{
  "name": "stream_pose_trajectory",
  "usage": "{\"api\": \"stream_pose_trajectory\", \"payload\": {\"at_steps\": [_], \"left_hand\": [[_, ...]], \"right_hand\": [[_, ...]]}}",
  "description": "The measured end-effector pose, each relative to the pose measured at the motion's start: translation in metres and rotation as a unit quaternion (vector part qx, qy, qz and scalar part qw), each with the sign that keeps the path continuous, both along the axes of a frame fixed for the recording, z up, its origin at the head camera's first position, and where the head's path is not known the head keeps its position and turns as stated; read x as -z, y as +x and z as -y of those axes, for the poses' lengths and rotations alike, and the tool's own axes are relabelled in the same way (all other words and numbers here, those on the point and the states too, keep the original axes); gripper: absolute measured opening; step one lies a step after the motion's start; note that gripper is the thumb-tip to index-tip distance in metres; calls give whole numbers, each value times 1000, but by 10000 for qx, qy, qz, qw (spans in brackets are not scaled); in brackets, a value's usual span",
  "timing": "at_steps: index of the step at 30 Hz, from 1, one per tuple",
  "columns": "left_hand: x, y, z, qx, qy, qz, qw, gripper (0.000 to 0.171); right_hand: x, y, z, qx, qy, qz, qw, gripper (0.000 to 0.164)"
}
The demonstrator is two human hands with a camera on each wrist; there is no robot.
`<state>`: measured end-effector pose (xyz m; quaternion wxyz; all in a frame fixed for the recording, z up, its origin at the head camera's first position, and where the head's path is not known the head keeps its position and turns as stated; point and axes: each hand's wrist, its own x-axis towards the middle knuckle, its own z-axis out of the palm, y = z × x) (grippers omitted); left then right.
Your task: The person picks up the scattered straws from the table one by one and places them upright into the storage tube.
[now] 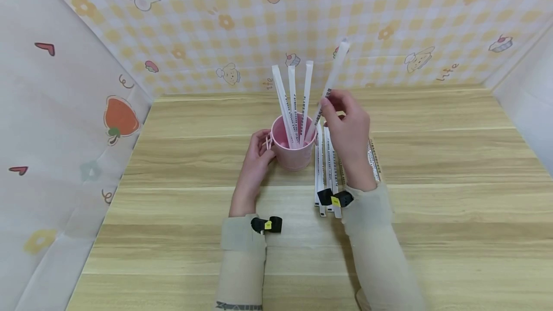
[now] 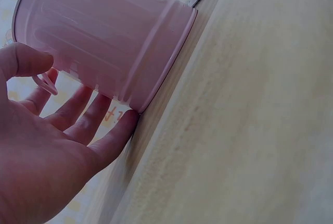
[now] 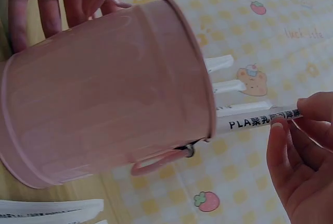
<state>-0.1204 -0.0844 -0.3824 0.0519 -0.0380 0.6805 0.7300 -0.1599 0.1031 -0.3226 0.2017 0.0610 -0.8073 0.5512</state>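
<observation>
A small pink bucket stands upright on the wooden table, several paper-wrapped straws leaning inside it. My left hand holds the bucket by its left side; in the left wrist view the thumb lies by the small handle and the fingertips touch the wall. Between thumb and fingers, my right hand pinches another wrapped straw, printed with black letters. That straw slants to the upper right, its lower end inside the bucket's rim. In the right wrist view the pinch is just outside the rim.
More wrapped straws lie side by side on the table right of the bucket, partly hidden under the right hand and wrist. A yellow checked cloth with cartoon prints hangs behind the table, and a white printed cloth borders the left.
</observation>
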Motion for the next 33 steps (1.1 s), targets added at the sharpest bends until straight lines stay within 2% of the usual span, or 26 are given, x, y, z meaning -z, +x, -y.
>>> {"api": "stream_pose_trajectory", "payload": {"at_steps": [6,25,33], "left_hand": [[1,-1,0,-13,23,-71,10000,44],[1,-1,0,-16,-32,-13,10000,46],[2,-1,0,-7,-13,0,10000,45]], "right_hand": [[9,-5,4,0,267,457,9986,31],[28,-12,8,-152,1188,982,9879,31],[30,-13,9,-233,1226,1269,9840,33]]}}
